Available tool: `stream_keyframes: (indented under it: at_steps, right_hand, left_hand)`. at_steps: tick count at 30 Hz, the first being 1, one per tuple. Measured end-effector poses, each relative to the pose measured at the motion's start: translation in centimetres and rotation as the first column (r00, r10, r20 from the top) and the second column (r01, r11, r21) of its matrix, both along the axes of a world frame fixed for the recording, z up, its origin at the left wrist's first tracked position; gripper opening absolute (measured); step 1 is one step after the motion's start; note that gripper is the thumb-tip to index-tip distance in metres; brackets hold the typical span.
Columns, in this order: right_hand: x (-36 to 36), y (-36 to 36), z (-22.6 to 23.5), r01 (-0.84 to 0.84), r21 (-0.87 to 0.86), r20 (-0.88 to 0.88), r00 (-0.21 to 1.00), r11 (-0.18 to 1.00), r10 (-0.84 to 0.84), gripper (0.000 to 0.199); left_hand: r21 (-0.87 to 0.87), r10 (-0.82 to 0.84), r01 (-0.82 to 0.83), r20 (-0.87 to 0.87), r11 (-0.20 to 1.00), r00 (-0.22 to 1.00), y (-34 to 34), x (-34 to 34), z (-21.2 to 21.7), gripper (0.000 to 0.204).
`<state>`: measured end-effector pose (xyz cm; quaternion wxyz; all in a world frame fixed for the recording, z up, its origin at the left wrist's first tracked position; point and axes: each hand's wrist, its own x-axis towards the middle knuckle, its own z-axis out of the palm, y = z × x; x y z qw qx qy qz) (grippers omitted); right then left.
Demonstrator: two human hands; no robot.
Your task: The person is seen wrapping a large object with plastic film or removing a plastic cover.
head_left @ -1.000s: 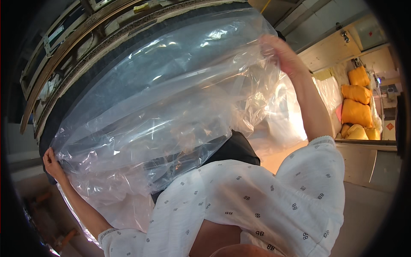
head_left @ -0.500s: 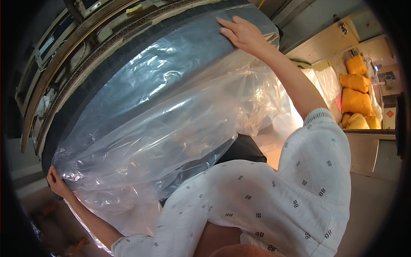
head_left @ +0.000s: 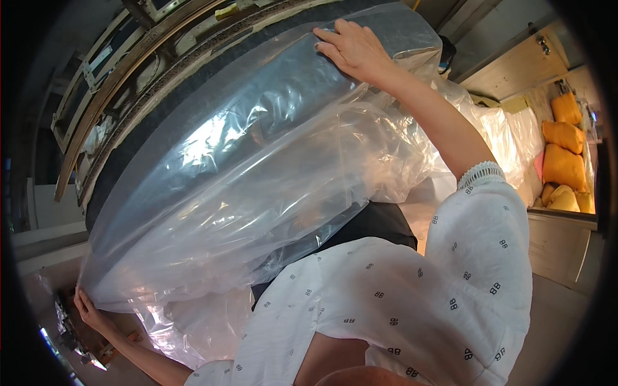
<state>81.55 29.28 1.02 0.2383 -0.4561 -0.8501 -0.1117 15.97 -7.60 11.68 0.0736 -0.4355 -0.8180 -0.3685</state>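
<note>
Left hand [head_left: 89,309]: moving outward since the earlier frame, pinching clear film [head_left: 290,154] in a closed grip.
Clear film: draping over the dark worktop [head_left: 143,125], seemingly smoothing leftward.
Right hand [head_left: 354,51]: resting atop film, spreading fingers, gripping nothing.

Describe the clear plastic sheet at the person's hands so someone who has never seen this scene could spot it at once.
Find the long dark surface curving across the upper left. Over it spreads the clear plastic sheet, its lower-left corner at the left hand, the right hand near its upper end. Unlike the nearby black fabric, it is see-through, creased and glinting white.
</note>
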Motion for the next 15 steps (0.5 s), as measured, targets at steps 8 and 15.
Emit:
stream_keyframes:
  at_steps: [8, 15]
  right_hand:
    - [0.1, 3.5, 0.2, 0.079, -0.02, -0.308, 0.948, 0.997, -0.081, 0.018]
    - [-0.2, 5.6, 2.5, -0.026, -0.38, -0.385, 0.913, 0.925, -0.133, 0.015]
  left_hand:
    - [-0.034, -0.079, 0.081, 0.044, 0.996, 0.996, -7.2, -0.3, -2.5, 0.027]
    - [0.111, 0.29, -0.388, 0.488, 0.915, 0.824, -8.5, 2.8, -7.8, 0.034]
